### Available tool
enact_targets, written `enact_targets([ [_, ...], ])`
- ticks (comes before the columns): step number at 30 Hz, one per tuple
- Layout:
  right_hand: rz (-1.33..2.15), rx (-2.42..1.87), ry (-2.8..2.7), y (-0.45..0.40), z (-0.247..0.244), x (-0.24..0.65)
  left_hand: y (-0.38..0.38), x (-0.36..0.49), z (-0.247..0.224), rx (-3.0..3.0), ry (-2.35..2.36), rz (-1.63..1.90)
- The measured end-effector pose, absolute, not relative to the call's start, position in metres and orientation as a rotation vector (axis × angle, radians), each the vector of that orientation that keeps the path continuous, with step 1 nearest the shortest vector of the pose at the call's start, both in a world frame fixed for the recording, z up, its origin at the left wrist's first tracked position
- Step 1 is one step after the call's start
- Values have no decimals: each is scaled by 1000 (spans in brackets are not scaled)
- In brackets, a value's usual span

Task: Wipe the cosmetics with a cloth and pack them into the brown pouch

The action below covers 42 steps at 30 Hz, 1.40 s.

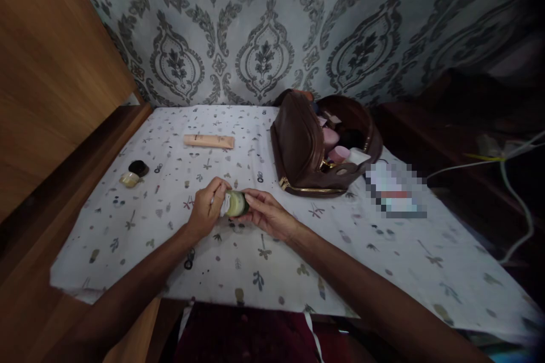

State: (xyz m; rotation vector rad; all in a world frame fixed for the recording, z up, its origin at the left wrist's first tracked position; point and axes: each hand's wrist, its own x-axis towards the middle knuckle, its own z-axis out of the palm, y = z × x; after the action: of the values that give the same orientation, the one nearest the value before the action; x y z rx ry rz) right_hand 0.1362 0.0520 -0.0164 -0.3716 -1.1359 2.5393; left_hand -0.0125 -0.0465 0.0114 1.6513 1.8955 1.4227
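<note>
A small jar (235, 204) with a yellow-green body and a dark green end lies sideways between my two hands, above the cloth-covered table. The fingers of my right hand (270, 215) are closed around its dark end. My left hand (207, 207) is closed at the other end, on a white, tissue-like piece (226, 204) pressed against the jar. Fingers partly hide this piece, so its exact kind is unclear. Beyond my hands, a peach-coloured squeeze tube (209, 141) lies flat.
An unzipped brown leather bag (298, 136) holding several cosmetics stands at the back right. Beside it lies a blurred-out object (395, 190). At the left sit a small pale-yellow jar (129, 180) and a black round lid or pot (138, 168). A wooden panel (55, 57) borders the left.
</note>
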Motion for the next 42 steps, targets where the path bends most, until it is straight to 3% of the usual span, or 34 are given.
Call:
enact_targets([
  [18, 2520, -407, -839, 48, -13, 132, -43, -11, -7, 1557, 1585, 1516],
  [30, 2519, -410, -1060, 47, -13, 136, -49, -14, 2, 1643, 1863, 1343],
  [42, 2597, -410, -865, 49, -10, 136, -47, -16, 5, 1525, 1815, 1481],
])
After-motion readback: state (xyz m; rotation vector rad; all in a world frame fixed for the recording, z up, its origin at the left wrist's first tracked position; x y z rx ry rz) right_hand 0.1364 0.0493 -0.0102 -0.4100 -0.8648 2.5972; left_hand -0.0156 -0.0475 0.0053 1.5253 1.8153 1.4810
